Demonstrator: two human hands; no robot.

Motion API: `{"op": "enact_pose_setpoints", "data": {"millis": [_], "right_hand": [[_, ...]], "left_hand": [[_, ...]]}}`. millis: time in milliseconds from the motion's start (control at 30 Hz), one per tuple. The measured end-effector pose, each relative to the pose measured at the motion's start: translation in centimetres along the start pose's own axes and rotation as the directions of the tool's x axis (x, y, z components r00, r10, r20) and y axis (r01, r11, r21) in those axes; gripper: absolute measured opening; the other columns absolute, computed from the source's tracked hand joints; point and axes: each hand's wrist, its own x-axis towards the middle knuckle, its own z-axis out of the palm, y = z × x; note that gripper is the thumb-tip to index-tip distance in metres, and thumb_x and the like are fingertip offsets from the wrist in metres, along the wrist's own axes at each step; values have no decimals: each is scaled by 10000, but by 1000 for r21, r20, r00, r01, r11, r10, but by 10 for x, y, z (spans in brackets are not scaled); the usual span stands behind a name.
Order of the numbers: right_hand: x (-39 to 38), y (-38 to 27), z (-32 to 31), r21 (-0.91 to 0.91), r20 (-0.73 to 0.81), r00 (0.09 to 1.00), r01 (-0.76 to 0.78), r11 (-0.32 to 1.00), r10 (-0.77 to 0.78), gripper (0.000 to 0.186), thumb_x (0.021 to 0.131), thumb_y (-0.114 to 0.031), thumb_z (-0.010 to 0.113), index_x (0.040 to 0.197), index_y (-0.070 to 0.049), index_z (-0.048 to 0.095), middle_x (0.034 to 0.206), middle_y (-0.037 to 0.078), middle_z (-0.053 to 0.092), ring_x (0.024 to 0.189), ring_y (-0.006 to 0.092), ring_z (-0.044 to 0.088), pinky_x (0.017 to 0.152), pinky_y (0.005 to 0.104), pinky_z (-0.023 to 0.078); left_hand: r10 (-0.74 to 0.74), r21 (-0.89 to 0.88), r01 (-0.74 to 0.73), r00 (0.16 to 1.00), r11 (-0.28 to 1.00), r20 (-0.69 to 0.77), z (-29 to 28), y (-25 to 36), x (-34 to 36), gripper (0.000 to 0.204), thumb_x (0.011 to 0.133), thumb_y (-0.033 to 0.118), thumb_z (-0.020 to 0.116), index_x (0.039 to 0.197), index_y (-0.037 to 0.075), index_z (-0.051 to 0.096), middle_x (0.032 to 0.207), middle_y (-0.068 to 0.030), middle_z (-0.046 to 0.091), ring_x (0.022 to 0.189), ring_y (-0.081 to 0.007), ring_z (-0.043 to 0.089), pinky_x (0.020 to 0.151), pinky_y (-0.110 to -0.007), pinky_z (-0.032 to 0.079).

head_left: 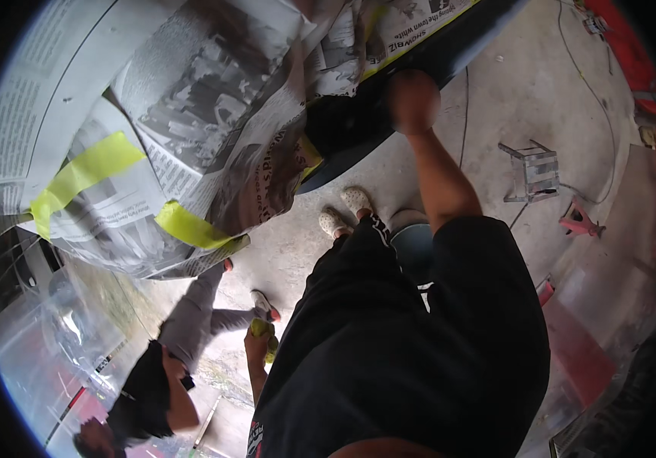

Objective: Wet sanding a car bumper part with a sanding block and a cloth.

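Note:
My right hand (414, 103) is raised at the black panel (351, 137) edged with newspaper (191, 91); it is blurred, so its fingers and whether it touches the surface cannot be made out. Strips of yellow tape (84, 172) hold the sheets. My left hand (255, 347), low beside my dark trousers, grips a crumpled-looking yellow-green item (263, 336).
Another person (137, 397) walks at the lower left beside plastic sheeting (53, 328). On the concrete floor (526, 91) at the right are a small metal stool (534, 175), a pink stand (580, 224) and cables. A dark bucket (408, 252) sits behind my legs.

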Motion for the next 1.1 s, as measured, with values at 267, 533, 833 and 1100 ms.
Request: {"op": "enact_pose_setpoints", "data": {"millis": [267, 533, 833, 1100], "right_hand": [[-20, -13, -1, 69, 64, 990, 118, 991, -122, 177, 794, -285, 670, 956, -220, 638, 1085, 86, 512, 1009, 341, 531, 774, 483, 512], [-60, -43, -1, 120, 106, 993, -58, 991, 45, 169, 827, -303, 635, 981, -231, 631, 1113, 107, 498, 993, 372, 536, 740, 492, 528], [-34, -30, -6, 46, 118, 990, -81, 996, 75, 189, 834, -306, 631, 1000, -217, 630, 1106, 111, 489, 997, 365, 528, 759, 490, 516], [0, -2, -6, 17, 40, 997, 70, 997, -70, 186, 823, -277, 641, 1001, -225, 632, 1066, 87, 511, 987, 342, 534, 752, 489, 514]], "left_hand": [[-55, 73, 52, 997, 996, 45, 3, -6, 0, 523, 696, 61, 679, 1208, 27, 583, 1015, -127, 664, 909, -227, 649, 800, -359, 518], [-54, 54, 54, 999, 997, 0, 8, 5, -8, 530, 691, 61, 690, 1209, 17, 584, 994, -131, 670, 897, -237, 654, 787, -357, 526], [-83, 128, 85, 996, 988, -23, -1, 19, -16, 527, 703, 75, 697, 1214, 20, 584, 995, -123, 672, 882, -216, 654, 778, -353, 530], [-65, 140, 62, 998, 988, 17, 0, 32, -18, 557, 691, 71, 703, 1231, 22, 574, 1000, -127, 670, 902, -225, 652, 779, -358, 529]]}}
